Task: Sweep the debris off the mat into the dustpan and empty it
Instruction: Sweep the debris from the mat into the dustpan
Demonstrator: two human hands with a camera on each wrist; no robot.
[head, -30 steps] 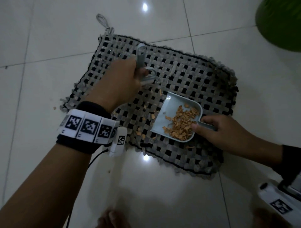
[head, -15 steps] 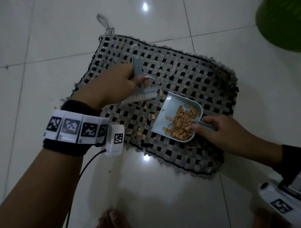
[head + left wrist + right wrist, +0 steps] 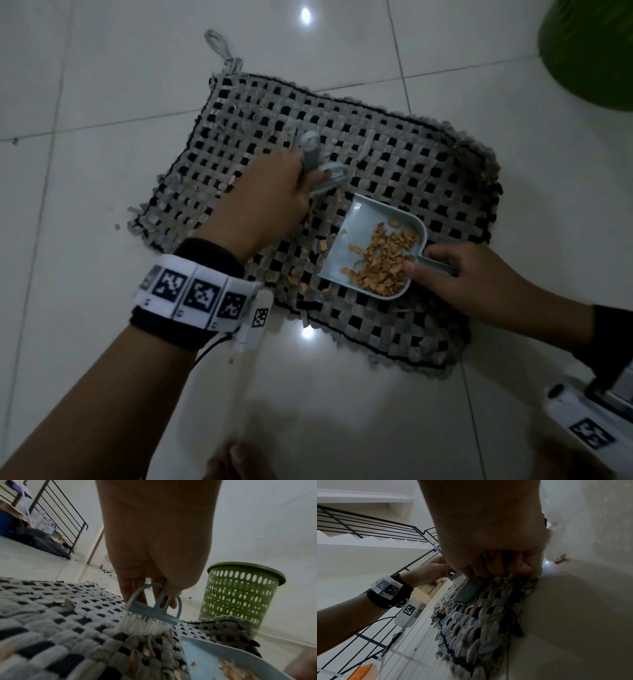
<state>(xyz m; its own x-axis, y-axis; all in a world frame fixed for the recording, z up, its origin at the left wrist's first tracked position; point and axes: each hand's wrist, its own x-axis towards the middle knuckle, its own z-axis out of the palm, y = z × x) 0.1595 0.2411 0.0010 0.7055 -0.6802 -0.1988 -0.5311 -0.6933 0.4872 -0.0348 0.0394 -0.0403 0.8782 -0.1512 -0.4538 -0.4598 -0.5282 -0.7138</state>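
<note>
- The mat is a woven grey-and-black checkered rectangle with frayed edges and a loop at its far left corner, lying flat on the pale tiled floor.
- The dustpan is pale blue and sits on the mat's near right part, its open mouth toward the left; a heap of orange-brown debris lies inside it, toward the handle.
- More loose debris flakes lie on the mat just left of the dustpan's mouth, and a few on the floor off the mat's left and near edges.
- The left hand has its fingers clamped on the handle of a small pale blue brush, just beyond the dustpan's far left corner.
- The right hand has its fingers curled round the dustpan's handle, thumb near the heap.
- The left wrist view shows what the head view hides: the brush's white bristles touching the mat just before the dustpan's lip, and a perforated green bin standing upright beyond the mat's far right corner.
- The head view shows only a green edge of that bin at the top right.
- The right wrist view shows the dustpan's underside resting on the mat and a black stair railing behind.
</note>
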